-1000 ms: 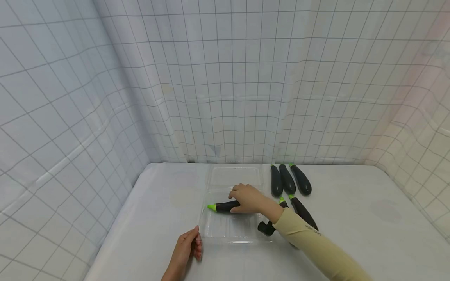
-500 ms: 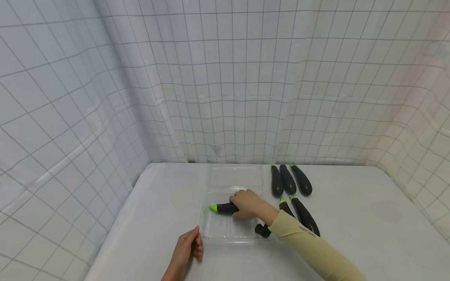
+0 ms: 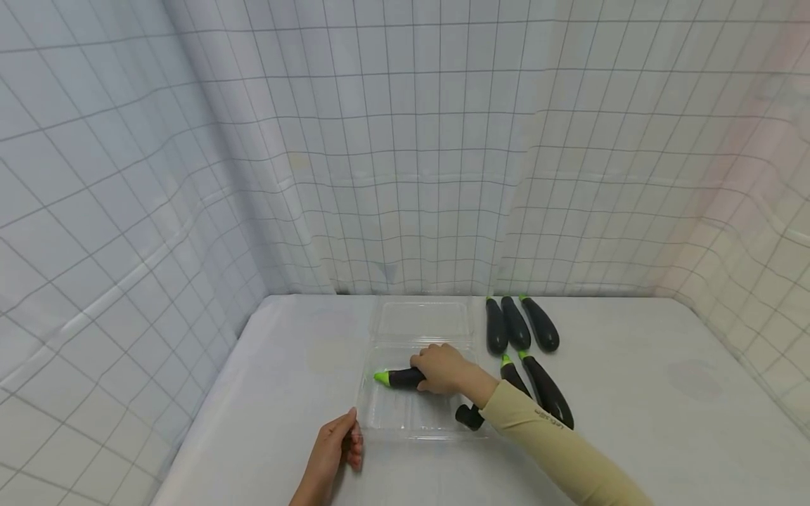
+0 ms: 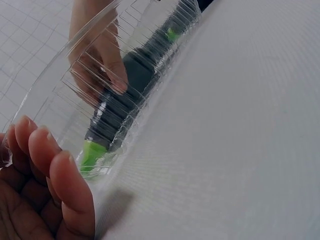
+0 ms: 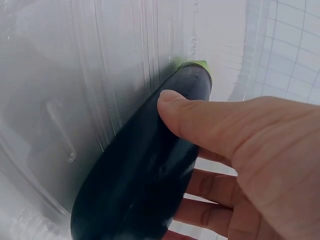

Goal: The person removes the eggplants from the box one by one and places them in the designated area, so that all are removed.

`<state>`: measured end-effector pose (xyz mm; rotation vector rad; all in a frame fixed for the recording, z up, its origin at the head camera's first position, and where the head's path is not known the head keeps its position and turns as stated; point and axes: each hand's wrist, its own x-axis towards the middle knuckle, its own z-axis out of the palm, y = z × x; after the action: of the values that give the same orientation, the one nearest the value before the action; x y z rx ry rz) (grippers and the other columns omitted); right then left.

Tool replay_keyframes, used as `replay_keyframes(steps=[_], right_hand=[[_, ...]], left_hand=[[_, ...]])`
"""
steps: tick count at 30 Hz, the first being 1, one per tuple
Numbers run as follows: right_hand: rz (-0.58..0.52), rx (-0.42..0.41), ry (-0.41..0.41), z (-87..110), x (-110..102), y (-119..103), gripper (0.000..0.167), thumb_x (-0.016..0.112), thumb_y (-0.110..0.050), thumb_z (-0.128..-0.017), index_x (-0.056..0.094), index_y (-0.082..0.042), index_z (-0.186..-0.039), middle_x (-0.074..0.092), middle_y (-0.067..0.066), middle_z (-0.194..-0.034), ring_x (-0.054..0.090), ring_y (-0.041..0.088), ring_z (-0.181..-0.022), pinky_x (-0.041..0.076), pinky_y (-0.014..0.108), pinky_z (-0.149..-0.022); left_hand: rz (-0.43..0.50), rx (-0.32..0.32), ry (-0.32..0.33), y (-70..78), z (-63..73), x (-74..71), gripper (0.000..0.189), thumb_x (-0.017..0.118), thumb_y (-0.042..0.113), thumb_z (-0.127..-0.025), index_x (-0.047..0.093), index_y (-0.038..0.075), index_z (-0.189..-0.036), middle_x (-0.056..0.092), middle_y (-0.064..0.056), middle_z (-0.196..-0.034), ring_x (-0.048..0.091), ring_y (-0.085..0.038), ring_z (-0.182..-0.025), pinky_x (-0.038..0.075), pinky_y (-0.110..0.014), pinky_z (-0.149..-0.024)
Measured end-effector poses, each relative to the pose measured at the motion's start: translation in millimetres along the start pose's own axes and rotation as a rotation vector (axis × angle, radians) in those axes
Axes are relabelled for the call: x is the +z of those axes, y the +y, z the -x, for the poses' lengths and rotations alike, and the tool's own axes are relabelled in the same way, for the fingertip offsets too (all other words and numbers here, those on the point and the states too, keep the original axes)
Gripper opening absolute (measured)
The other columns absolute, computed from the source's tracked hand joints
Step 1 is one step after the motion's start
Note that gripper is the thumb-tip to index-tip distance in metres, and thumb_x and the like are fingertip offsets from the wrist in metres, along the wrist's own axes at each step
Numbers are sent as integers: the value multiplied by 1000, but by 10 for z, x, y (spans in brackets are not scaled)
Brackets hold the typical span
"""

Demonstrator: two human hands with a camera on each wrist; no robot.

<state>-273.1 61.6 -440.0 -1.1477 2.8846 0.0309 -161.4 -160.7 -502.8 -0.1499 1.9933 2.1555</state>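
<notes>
A dark eggplant [image 3: 405, 379] with a bright green stem lies crosswise in the clear plastic clamshell box [image 3: 387, 414], stem to the left. My right hand [image 3: 445, 370] grips its thicker end. In the right wrist view the thumb [image 5: 185, 117] presses on the eggplant's [image 5: 135, 170] near side, while the other fingers wrap behind it. At the front left corner of the box, my left hand [image 3: 334, 446] pinches the rim. The left wrist view shows the eggplant [image 4: 122, 107] through the box's ribbed wall, low against the bottom.
The box's lid [image 3: 424, 320] lies open toward the back. Right of the box are several more eggplants: three in a back row [image 3: 515, 323] and others nearer [image 3: 547, 390], partly behind my right sleeve. A black wrist camera [image 3: 469, 417] hangs under my right wrist. Gridded white curtains surround the table.
My right hand has shifted slightly toward the front with the eggplant, which sits a little lower in view. The left hand has stayed at the box's corner.
</notes>
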Motion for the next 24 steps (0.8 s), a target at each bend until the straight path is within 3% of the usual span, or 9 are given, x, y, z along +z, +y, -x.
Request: replay_keyframes(steps=[24], right_hand=[[-91, -39, 2, -1, -57, 55, 32, 71, -32, -87, 61, -12, -110, 61, 1, -94, 54, 14, -82, 46, 33, -71]], left_hand=[[-15, 3, -4, 0, -7, -7, 43, 41, 37, -102, 47, 9, -69, 50, -1, -61, 46, -10, -49, 47, -23, -47]])
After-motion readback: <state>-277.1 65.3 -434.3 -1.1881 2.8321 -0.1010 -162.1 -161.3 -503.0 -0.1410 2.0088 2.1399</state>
